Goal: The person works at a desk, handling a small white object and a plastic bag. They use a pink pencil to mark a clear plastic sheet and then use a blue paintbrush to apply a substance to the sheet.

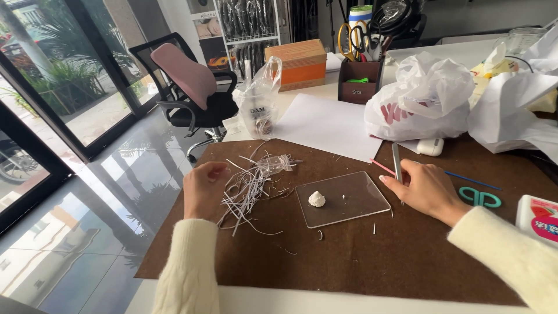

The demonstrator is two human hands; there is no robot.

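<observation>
My left hand (pixel 203 189) rests loosely open, touching the near-left edge of the white paper strips (pixel 251 186), which fan rightward. My right hand (pixel 427 189) lies flat beside the clear acrylic plate (pixel 360 203), gripping nothing visible.

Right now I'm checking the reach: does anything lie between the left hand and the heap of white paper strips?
Nothing visible does. The left hand rests on the brown mat right beside the paper strips, fingertips at the heap's edge.
</observation>
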